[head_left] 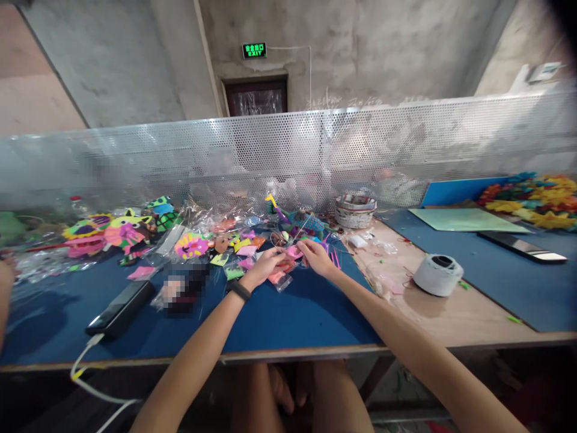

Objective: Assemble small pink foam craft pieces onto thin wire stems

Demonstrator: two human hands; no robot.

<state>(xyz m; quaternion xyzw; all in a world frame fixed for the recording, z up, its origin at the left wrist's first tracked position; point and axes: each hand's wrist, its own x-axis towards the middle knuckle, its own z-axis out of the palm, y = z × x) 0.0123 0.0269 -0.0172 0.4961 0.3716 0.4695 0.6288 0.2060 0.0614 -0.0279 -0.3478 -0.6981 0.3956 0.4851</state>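
Observation:
Over the blue table top, my right hand pinches a small pink piece, perhaps foam or felt, between thumb and fingertips. Just left of it, my left hand, with a dark band at the wrist, has its fingers closed; what they hold is too small to make out. A thin light line, like a thread or needle, rises near the right fingertips. Beneath the hands lies a clear bag with orange-red pieces. Small colored pieces and clear wrappers are scattered beyond and left of the left hand.
Colorful animal-shaped crafts lie at the left, near a black power bank with a white cable. A woven basket stands behind; a white roll, a phone and yellow flowers are rightward. A perforated metal screen borders the back.

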